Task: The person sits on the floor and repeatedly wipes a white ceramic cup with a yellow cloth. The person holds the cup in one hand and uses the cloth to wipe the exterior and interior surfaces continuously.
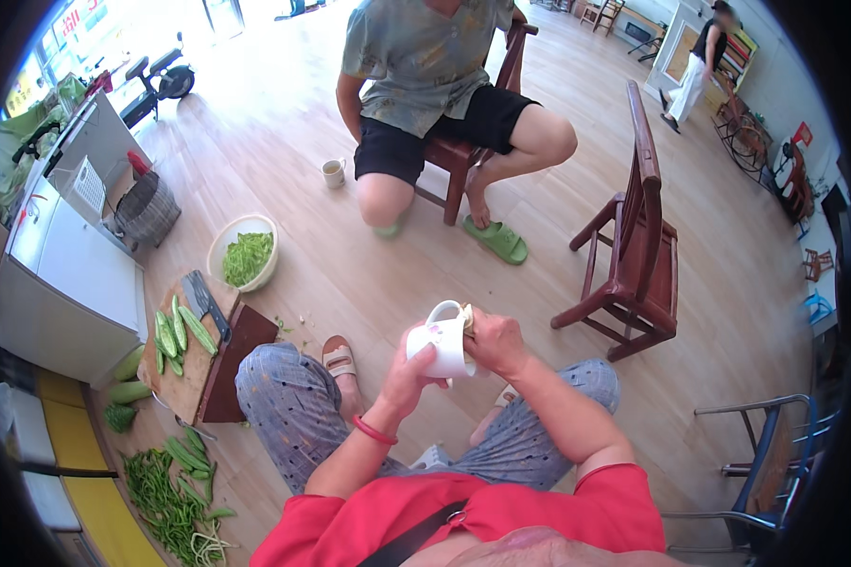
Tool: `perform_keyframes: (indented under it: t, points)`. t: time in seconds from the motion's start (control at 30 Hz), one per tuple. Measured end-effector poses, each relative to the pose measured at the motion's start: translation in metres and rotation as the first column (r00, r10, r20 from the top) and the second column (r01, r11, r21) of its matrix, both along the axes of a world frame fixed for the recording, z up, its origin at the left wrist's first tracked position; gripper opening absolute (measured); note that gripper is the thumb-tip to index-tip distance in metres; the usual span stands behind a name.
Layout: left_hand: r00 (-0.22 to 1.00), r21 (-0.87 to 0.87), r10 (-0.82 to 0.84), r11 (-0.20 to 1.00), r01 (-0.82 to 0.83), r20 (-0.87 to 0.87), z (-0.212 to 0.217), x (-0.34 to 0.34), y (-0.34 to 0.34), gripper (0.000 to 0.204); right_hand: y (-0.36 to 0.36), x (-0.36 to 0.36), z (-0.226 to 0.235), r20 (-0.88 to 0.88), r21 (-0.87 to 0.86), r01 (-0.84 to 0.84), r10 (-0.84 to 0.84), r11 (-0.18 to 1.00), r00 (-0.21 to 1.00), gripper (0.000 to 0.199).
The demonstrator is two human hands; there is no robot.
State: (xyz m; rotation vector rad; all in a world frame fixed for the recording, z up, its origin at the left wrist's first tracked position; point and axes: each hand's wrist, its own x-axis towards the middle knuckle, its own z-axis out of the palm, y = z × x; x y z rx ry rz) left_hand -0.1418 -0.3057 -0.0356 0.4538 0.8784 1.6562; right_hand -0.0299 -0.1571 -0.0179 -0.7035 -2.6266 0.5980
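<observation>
A white mug (449, 355) is tilted on its side in front of me, over the floor between my knees. My left hand (404, 374) is closed around it, with a red band on the wrist. Against the mug's rim, my right hand (497, 342) pinches a small pale-yellow thing (467, 319), mostly hidden by the fingers. Beside my left knee stands a wooden cutting board (185, 386) bearing several halved green gourds (197, 329) and a dark-handled cleaver (206, 300).
A cream bowl (275, 248) of cut greens sits beyond the board. Green peppers (165, 491) lie on the floor at left. Ahead, a person (425, 76) sits near another mug (334, 173). A wooden chair (633, 255) and a metal-framed chair (775, 463) stand at right.
</observation>
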Motion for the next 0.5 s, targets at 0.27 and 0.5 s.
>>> perform_keyframes:
  t: [0.27,0.5]
  points:
    - [0.839,0.093,0.277,0.96,-0.265,-0.468,0.017,0.014,0.0,0.071,-0.011,0.005,0.0,-0.013,-0.757,0.059,-0.106,0.651,0.994,0.03]
    - [0.574,0.241,0.335,0.942,-0.236,-0.747,0.02,0.014,-0.006,0.064,-0.019,0.019,-0.008,0.037,-0.366,-0.141,0.166,0.92,0.985,0.023]
